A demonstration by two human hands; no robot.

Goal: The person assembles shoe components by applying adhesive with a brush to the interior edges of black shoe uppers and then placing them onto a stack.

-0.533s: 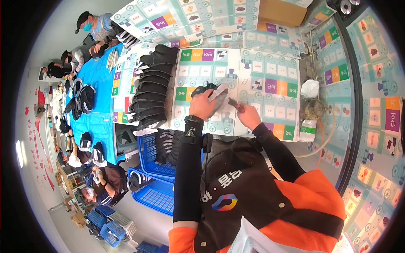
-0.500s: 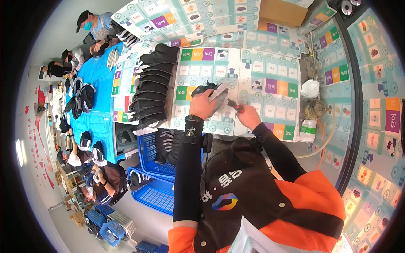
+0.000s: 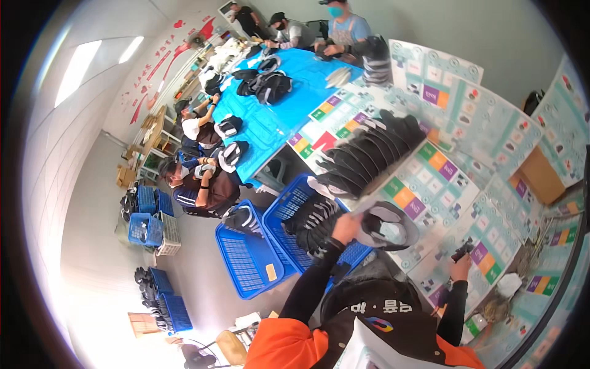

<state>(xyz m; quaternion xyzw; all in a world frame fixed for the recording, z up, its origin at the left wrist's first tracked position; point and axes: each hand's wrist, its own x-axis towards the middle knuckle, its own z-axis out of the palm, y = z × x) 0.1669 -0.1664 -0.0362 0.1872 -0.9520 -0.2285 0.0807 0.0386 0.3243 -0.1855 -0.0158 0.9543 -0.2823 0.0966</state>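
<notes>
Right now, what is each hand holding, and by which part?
Left hand grips a black cap at its edge; right hand holds a small dark tool, grip unclear.

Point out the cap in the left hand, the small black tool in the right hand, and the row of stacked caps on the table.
cap [image 3: 386, 226], head view, on its pale inner lining.
small black tool [image 3: 462, 251], head view, on its dark body.
row of stacked caps [image 3: 369, 154], head view, mid-row.

Pale teal chart sheets [image 3: 430, 178] w/ coloured squares cover table; brown cardboard box [image 3: 541, 175] at right; red wall signs [image 3: 163, 58] far left.
</notes>
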